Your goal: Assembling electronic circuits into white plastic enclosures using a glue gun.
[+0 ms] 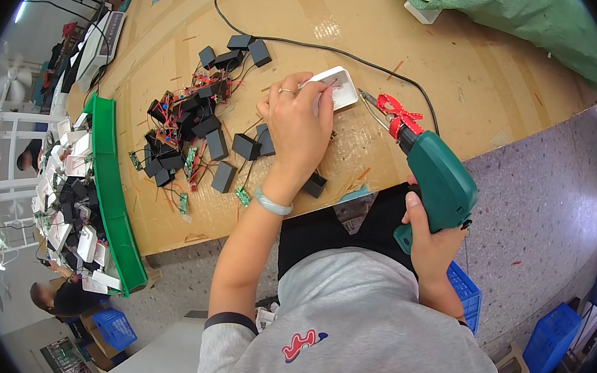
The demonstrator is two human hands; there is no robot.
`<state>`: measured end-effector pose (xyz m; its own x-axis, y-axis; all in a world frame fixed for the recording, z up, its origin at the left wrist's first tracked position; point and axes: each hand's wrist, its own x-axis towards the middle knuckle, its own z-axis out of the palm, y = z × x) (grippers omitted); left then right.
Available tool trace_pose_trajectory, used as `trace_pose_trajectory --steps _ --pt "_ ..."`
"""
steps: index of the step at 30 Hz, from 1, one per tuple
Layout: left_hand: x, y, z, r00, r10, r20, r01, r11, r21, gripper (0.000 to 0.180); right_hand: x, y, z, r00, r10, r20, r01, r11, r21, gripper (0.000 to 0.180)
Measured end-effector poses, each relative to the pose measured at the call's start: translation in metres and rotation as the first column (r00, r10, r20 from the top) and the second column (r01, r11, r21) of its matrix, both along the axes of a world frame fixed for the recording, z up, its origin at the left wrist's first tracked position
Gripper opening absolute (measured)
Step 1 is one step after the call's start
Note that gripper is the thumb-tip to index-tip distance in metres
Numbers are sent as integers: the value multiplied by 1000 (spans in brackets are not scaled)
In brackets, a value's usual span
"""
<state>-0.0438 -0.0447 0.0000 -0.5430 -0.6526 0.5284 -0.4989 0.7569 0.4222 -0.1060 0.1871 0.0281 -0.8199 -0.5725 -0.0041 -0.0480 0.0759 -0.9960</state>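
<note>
My left hand point(296, 125) is closed at the edge of a small white plastic case point(345, 94), with fingertips reaching inside it. Thin reddish wires show in the case, though the fingers hide part of the inside. Wrapped round the handle of a green soldering gun point(442, 182) is my right hand point(432, 250). Red tape or cord is wound about the gun's front, and its metal tip points at the case's right edge, close to it. Left of my left hand lies a heap of black boxes point(207, 126) with red wires and small green circuit boards point(242, 195).
A green tray point(113, 205) full of white cases and black boxes stands along the table's left edge. A black cable point(326, 46) crosses the cardboard-covered table point(468, 66). Green sacking point(516, 20) lies at the far right. Blue crates point(551, 340) stand on the floor; another person point(72, 298) is at lower left.
</note>
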Motion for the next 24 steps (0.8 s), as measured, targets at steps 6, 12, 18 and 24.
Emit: trace_pose_trajectory --steps 6,12,18,24 --pt "-2 -7 -2 999 -7 -32 9 998 65 9 -1 3 4 1000 -24 -15 24 1000 -14 27" --pt "5 -18 5 981 -18 -193 100 902 421 13 -2 5 6 998 -61 -2 61 998 -18 30" --pt "14 -16 10 965 9 -263 141 824 548 17 -4 4 5 996 -89 -4 89 996 -26 30" --pt "22 -7 24 939 44 -341 190 761 620 17 -5 3 8 995 -96 1 96 995 -27 30"
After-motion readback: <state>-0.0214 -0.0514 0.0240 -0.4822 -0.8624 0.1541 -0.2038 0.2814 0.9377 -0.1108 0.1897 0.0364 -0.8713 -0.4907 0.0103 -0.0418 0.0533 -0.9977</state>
